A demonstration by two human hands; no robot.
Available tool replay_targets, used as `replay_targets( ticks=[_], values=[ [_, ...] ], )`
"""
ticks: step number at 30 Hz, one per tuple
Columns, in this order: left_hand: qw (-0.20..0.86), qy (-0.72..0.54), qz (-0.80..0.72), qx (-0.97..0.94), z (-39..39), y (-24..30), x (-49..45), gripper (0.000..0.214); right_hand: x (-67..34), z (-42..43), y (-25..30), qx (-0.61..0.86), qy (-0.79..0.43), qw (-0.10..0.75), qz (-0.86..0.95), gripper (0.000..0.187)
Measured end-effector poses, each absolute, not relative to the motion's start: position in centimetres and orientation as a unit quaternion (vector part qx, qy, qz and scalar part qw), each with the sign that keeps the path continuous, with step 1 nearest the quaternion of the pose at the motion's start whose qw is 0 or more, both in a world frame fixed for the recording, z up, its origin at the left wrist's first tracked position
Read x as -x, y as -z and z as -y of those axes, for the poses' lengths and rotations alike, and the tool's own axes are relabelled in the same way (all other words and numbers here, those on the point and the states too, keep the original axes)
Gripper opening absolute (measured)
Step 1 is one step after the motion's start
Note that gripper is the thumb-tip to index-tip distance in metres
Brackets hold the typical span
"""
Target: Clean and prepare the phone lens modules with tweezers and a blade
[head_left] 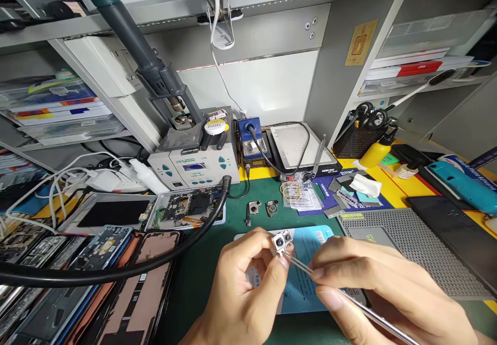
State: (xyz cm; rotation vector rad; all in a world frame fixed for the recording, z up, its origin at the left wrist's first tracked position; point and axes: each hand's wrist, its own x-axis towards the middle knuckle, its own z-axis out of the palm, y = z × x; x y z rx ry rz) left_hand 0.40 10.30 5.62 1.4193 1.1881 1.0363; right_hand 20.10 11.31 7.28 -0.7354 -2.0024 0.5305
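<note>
while the l hand (240,283) pinches a camera module (282,241) tight btw thumb + fingertips, the r hand (373,288) is clamped round tweezers (301,266) in a pen hold, tip touching the module's lower edge. module is held above a blue card (306,293), near the front edge of the green mat (205,278).

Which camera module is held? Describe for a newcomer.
Over the green mat, look front centre. The left hand pinches a silver module, tweezers from the right hand touching it. It has two lenses; the two loose modules behind have one each.
</note>
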Motion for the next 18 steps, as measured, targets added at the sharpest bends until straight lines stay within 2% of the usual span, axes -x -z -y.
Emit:
replay_targets(
  ticks=[7, 12, 18],
  values=[
    [0.469, -0.431, -0.488, -0.597, -10.84, -5.68, -0.28, 0.019, -19.95, -12.43, -7.26, 0.264, -0.22, 0.466, 0.815, 0.023],
    [0.447, -0.45, -0.474, -0.611, -10.95, -5.39, -0.08, 0.032, -20.06, -12.48, -7.64, 0.264, -0.207, 0.459, 0.823, 0.025],
    [0.434, -0.451, -0.463, -0.628, -10.59, -5.33, 0.15, 0.034, -19.79, -12.52, -6.94, 0.268, -0.214, 0.478, 0.808, 0.018]
  ],
)
